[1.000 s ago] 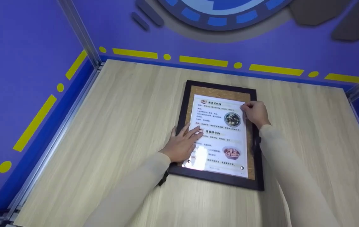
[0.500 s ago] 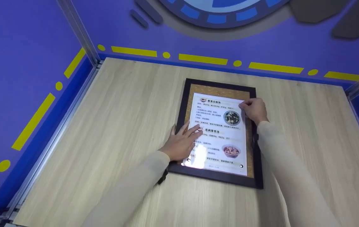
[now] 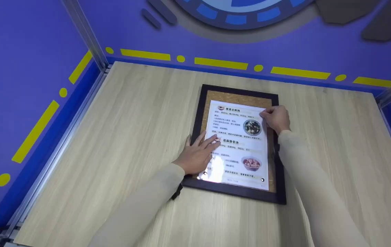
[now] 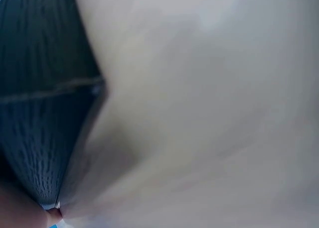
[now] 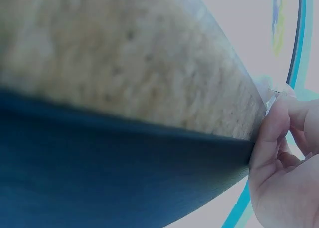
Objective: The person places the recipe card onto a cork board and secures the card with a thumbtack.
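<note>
A white recipe sheet [image 3: 231,151], printed with two soup pictures, lies on a black-framed cork board [image 3: 234,96]. Small shiny pins [image 3: 262,179] show at the sheet's two lower corners. My left hand [image 3: 195,156] rests on the board's left side, fingers spread flat across the sheet's edge. At the sheet's upper right corner my right hand [image 3: 277,118] has thumb and forefinger together, pinching a small clear push pin [image 5: 269,98] with a thin needle. The right fingers hide most of it. The left wrist view shows mainly the dark frame [image 4: 40,49] and blurred table.
The board lies on a pale wood table [image 3: 140,113], slightly turned. A blue-purple back wall [image 3: 130,34] with yellow dashes and a side wall [image 3: 27,68] border the table. A bright glare [image 3: 217,169] covers part of the sheet's lower left.
The head view has shifted slightly, so the board sits a little higher in it. Both hands keep their places on the board, the right still pinching at the upper right corner.
</note>
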